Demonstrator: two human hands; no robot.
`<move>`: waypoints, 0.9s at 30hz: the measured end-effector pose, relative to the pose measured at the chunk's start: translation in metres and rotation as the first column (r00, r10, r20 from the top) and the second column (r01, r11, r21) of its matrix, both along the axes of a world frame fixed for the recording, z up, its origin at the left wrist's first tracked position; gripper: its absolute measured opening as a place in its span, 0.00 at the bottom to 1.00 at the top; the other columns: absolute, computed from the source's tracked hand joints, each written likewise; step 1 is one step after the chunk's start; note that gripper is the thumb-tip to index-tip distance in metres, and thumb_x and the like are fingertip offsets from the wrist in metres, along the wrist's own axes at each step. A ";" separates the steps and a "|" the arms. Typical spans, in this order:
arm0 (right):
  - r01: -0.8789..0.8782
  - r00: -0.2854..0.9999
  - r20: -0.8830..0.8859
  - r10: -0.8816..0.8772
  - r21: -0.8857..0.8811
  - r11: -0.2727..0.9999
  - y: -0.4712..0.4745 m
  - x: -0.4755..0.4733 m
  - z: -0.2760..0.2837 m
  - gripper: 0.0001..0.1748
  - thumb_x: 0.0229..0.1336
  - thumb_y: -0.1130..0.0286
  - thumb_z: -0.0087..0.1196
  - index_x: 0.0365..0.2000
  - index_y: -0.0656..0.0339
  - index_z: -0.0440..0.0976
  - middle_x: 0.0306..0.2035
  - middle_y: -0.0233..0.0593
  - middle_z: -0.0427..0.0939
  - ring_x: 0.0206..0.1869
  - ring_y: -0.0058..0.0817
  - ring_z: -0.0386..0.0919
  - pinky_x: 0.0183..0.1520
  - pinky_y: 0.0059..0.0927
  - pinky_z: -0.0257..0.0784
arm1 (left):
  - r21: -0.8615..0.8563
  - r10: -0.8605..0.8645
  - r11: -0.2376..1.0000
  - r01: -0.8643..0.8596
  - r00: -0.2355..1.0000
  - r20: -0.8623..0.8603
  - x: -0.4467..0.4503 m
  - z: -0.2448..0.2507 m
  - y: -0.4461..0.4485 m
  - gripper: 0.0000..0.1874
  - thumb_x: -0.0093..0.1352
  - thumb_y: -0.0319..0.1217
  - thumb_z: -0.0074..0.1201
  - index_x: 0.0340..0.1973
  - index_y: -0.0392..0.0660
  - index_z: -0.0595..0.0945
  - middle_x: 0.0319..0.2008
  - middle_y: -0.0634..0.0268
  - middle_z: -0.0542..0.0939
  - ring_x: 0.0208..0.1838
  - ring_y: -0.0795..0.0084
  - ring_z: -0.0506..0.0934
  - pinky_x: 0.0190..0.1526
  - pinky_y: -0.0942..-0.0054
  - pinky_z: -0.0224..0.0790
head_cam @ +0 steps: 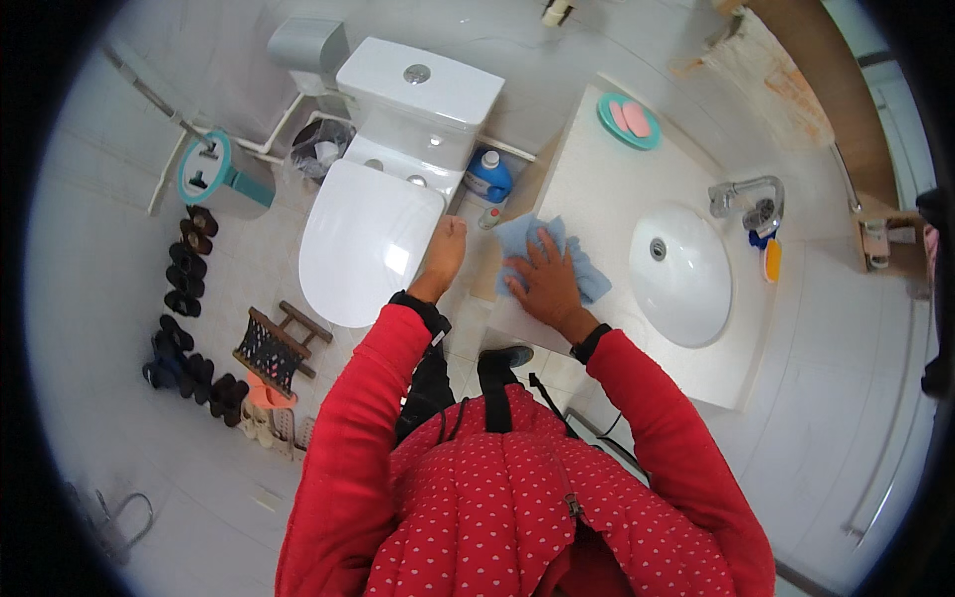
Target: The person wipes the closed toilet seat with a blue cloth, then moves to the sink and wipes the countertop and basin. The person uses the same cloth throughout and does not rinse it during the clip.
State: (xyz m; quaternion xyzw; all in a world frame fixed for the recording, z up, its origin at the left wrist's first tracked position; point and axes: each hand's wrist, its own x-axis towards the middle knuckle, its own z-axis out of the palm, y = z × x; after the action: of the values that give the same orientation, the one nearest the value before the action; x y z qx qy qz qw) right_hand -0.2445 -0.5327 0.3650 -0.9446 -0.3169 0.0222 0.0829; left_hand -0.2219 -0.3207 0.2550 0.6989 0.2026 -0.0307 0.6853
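Observation:
A light blue cloth (589,277) lies spread and crumpled on the left edge of the white washbasin counter (589,179). My right hand (546,282) presses flat on it, fingers spread. My left hand (446,250) hovers by the right edge of the closed white toilet lid (365,239); its fingers are bent and partly hidden, and nothing is seen in it. Right of the cloth is the oval basin (683,291) with a chrome faucet (753,198). Pink soap bars (634,119) sit on a teal dish (651,140) at the counter's far end.
A blue detergent bottle (489,179) and a small bottle (489,218) stand between toilet and counter. Left are a lined waste bin (322,149), a mop bucket (231,179), a folding stool (272,351) and several shoes (185,276). A yellow-orange sponge (772,261) is beside the faucet.

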 end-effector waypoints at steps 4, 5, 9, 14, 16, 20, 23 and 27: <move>-0.100 0.994 0.049 0.096 0.090 0.991 0.001 -0.038 -0.003 0.14 0.57 0.55 0.59 0.43 0.46 0.80 0.57 0.43 0.72 0.71 0.50 0.57 0.68 0.71 0.47 | 0.303 -0.125 0.951 0.065 0.975 0.184 0.000 0.033 -0.018 0.17 0.76 0.39 0.44 0.46 0.35 0.76 0.40 0.51 0.79 0.46 0.55 0.77 0.52 0.63 0.68; -0.111 0.994 0.022 0.110 0.119 0.987 0.000 -0.047 -0.003 0.14 0.57 0.55 0.59 0.43 0.45 0.80 0.57 0.43 0.72 0.71 0.50 0.57 0.68 0.72 0.47 | 0.381 -0.172 0.922 0.069 0.955 0.241 -0.001 0.044 -0.026 0.17 0.76 0.38 0.46 0.47 0.34 0.75 0.40 0.53 0.79 0.45 0.57 0.77 0.52 0.64 0.68; -0.130 0.989 -0.047 0.139 0.156 0.979 -0.011 -0.076 -0.002 0.19 0.58 0.54 0.58 0.47 0.49 0.79 0.57 0.40 0.73 0.70 0.49 0.58 0.70 0.69 0.45 | 0.665 -0.595 0.704 0.248 0.717 0.363 -0.035 0.084 -0.064 0.23 0.73 0.38 0.49 0.60 0.40 0.73 0.62 0.44 0.71 0.66 0.44 0.66 0.68 0.52 0.55; 0.003 1.000 0.013 -0.007 0.312 0.950 -0.030 -0.099 -0.010 0.22 0.59 0.57 0.56 0.52 0.54 0.77 0.60 0.37 0.72 0.68 0.43 0.62 0.72 0.62 0.45 | 0.849 -0.936 0.262 0.458 0.335 0.108 -0.066 0.107 -0.086 0.30 0.74 0.47 0.47 0.66 0.44 0.69 0.70 0.51 0.63 0.75 0.48 0.55 0.74 0.50 0.40; -0.004 1.000 0.022 -0.002 0.287 0.958 -0.044 -0.110 -0.014 0.19 0.60 0.60 0.54 0.51 0.52 0.77 0.60 0.37 0.72 0.68 0.41 0.62 0.73 0.58 0.46 | 0.857 -0.965 0.192 0.478 0.253 0.075 -0.064 0.108 -0.094 0.30 0.74 0.48 0.45 0.67 0.46 0.69 0.71 0.53 0.62 0.76 0.50 0.53 0.75 0.50 0.37; 0.008 1.000 -0.005 -0.007 0.228 0.974 -0.079 -0.121 -0.020 0.16 0.60 0.66 0.52 0.49 0.49 0.76 0.62 0.37 0.71 0.69 0.38 0.61 0.70 0.52 0.52 | 0.832 -0.986 0.144 0.536 0.152 0.072 -0.049 0.106 -0.115 0.30 0.74 0.45 0.46 0.68 0.47 0.67 0.72 0.52 0.61 0.76 0.48 0.53 0.75 0.49 0.37; 0.165 0.986 -0.038 -0.160 0.212 0.963 -0.113 -0.134 -0.019 0.15 0.59 0.68 0.52 0.47 0.46 0.77 0.60 0.36 0.72 0.68 0.38 0.62 0.67 0.48 0.56 | 0.874 -0.975 0.199 0.443 0.181 0.130 -0.028 0.103 -0.129 0.30 0.73 0.42 0.48 0.68 0.46 0.67 0.72 0.52 0.61 0.76 0.46 0.53 0.75 0.48 0.39; 0.439 0.898 -0.006 -0.440 0.098 0.893 -0.178 -0.155 -0.019 0.14 0.58 0.69 0.53 0.46 0.45 0.77 0.60 0.37 0.72 0.66 0.39 0.65 0.64 0.48 0.61 | 0.877 -0.949 0.178 0.446 0.313 0.034 -0.004 0.096 -0.142 0.30 0.72 0.40 0.49 0.67 0.41 0.67 0.72 0.50 0.61 0.75 0.44 0.54 0.74 0.46 0.40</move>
State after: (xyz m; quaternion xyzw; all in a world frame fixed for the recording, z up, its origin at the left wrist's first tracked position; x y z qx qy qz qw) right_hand -0.3998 -0.7109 0.3458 -0.9867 -0.0967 -0.0205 0.1288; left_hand -0.2255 -0.4623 0.3509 0.8780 -0.4057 -0.0631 0.2459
